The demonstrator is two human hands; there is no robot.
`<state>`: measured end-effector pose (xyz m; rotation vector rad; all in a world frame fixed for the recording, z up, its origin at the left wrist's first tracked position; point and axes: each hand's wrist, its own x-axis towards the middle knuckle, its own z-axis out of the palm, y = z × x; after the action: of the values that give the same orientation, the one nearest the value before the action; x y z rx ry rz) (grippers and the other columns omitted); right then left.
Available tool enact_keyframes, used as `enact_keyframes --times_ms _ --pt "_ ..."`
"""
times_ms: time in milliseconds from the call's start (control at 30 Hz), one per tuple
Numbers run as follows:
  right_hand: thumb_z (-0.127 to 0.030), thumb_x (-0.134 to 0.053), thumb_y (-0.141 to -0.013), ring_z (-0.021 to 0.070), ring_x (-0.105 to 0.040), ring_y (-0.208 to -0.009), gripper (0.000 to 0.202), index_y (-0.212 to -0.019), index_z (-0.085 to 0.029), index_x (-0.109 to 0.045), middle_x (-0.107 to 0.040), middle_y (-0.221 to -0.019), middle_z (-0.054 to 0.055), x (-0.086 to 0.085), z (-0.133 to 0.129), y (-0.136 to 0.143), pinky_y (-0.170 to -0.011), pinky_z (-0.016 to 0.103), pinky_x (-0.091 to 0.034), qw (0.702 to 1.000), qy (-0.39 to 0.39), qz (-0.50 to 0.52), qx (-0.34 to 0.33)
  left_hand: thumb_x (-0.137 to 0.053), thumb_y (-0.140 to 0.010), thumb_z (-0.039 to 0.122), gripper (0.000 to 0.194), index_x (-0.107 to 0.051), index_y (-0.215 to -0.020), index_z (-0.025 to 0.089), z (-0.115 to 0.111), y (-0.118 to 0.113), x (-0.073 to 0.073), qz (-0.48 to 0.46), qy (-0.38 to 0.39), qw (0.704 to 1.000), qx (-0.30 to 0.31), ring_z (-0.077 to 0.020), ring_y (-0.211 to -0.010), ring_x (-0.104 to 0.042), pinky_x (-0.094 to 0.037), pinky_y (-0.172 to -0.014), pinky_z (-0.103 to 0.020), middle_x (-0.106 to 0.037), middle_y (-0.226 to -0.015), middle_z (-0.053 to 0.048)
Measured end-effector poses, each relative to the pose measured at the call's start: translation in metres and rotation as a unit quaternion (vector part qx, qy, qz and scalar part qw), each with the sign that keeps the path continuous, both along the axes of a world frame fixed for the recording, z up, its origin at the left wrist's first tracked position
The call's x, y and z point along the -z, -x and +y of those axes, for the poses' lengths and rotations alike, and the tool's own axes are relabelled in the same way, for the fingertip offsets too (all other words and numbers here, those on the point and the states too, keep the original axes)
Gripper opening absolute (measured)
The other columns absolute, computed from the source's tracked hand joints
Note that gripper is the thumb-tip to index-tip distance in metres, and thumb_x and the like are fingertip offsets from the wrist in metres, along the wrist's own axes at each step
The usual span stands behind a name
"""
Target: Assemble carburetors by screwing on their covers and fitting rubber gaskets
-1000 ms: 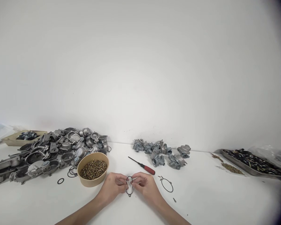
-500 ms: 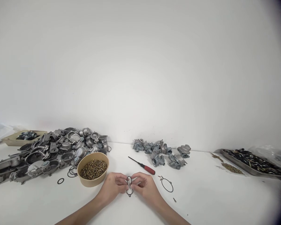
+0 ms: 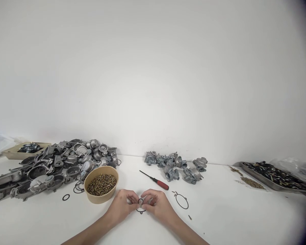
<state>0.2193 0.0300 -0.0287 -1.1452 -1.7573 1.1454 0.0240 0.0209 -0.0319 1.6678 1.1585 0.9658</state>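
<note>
Near the front of the white table, a thin black rubber ring [image 3: 141, 212] with a small loop at its lower edge is pinched between my two hands. My left hand [image 3: 126, 204] grips its left side, and my right hand [image 3: 154, 203] grips the right side. The ring's upper part forms a small round shape between the fingertips; its middle is partly hidden by them. Just left of my left hand is a tan bowl [image 3: 90, 197] full of brass screws. A red-handled screwdriver [image 3: 162, 184] lies beyond my right hand.
Grey metal housings [image 3: 72, 159] are heaped at the left, beside a tan tray [image 3: 12, 153]. Several carburetor-like bodies [image 3: 171, 173] sit at centre-right. Another black ring [image 3: 182, 201] lies right of my hands. A metal tray [image 3: 272, 186] of dark parts stands far right.
The ring's shape between my fingers has changed from a tall, pinched figure to a small upper loop over a wider lower curve. My fingertips have shifted slightly down.
</note>
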Motion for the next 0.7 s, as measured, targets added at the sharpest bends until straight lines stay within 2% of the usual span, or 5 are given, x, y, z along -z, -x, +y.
enact_keyframes --times_ms 167,433,700 --pt "-0.017 -0.073 -0.066 0.0136 -0.058 -0.056 0.025 -0.092 -0.019 -0.071 -0.074 -0.072 0.000 -0.0013 -0.0006 -0.0009 -0.058 0.025 -0.044 1.000 0.005 -0.007 -0.014 -0.067 -0.071 0.026 0.015 -0.076 -0.074 0.014 -0.0010 0.0010 -0.0031 0.022 -0.015 1.000 -0.006 -0.0161 -0.063 -0.062 -0.047 -0.061 -0.024 -0.073 -0.071 -0.004" --pt "-0.017 -0.074 -0.065 0.0152 -0.060 -0.058 0.026 -0.091 -0.020 -0.073 -0.074 -0.071 0.000 0.0010 0.0017 -0.0027 -0.057 0.024 -0.043 1.000 -0.009 -0.021 -0.021 -0.069 -0.070 0.021 0.012 -0.077 -0.078 0.017 -0.0032 0.0003 -0.0038 0.028 -0.037 0.999 0.020 -0.0174 -0.069 -0.066 -0.047 -0.065 -0.022 -0.076 -0.074 -0.002" --pt "-0.013 -0.070 -0.067 0.0113 -0.054 -0.052 0.023 -0.088 -0.021 -0.073 -0.074 -0.072 -0.001 -0.0039 0.0014 -0.0064 -0.051 0.021 -0.037 0.998 -0.014 -0.053 -0.031 -0.071 -0.072 0.023 0.011 -0.077 -0.080 0.019 -0.0028 0.0018 -0.0033 0.046 -0.050 0.997 0.031 -0.0176 -0.071 -0.068 -0.047 -0.067 -0.023 -0.077 -0.077 -0.002"
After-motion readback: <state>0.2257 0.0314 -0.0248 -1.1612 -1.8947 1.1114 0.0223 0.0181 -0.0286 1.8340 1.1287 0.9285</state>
